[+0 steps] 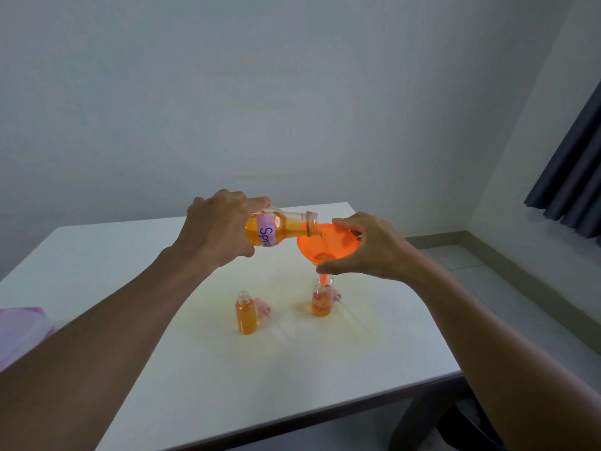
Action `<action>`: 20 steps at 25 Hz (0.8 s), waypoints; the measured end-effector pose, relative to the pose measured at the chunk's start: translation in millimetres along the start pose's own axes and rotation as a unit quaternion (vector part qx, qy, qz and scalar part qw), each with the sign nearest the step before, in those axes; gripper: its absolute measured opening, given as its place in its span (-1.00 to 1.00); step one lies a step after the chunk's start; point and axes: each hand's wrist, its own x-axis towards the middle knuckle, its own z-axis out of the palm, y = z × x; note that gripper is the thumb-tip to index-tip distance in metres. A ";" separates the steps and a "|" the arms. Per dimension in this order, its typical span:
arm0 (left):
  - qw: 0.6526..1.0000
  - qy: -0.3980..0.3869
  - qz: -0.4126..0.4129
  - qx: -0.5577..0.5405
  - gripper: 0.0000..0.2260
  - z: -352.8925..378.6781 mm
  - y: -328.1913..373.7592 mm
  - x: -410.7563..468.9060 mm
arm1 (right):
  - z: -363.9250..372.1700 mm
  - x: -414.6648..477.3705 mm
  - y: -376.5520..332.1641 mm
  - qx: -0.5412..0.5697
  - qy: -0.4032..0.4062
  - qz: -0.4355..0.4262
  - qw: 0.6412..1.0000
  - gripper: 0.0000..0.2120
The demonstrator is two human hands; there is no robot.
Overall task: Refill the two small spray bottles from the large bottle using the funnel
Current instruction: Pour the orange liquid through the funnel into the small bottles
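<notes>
a white rectangular counter [195, 369] carries everything. above it the left hand [221, 229] holds a large clear bottle of orange liquid [286, 226], fingers curled round its pink-labelled body. the bottle is tipped nearly level, its open mouth over a bright orange plastic funnel [335, 242]. the right hand [370, 249] grips the funnel's rim between curved fingers and thumb. the spout sits in the neck of a small clear bottle [322, 301], about half full. a second small bottle [246, 315], uncapped and nearly full, stands to its left, with a pink spray cap [262, 307] just beside it.
</notes>
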 end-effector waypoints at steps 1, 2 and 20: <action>1.000 0.000 0.000 0.000 -0.33 -0.2 -0.1 -0.1 | 0.1 0.0 -0.1 0.000 0.000 0.001 1.000 0.02; 1.000 0.000 0.000 0.000 -0.33 -0.5 -0.1 -0.2 | 0.1 -0.1 -0.2 0.000 0.000 0.001 1.000 0.02; 1.000 -0.002 -0.003 0.000 -0.31 -3.6 1.5 0.3 | -0.9 0.2 -1.2 0.000 0.001 -0.001 1.000 0.00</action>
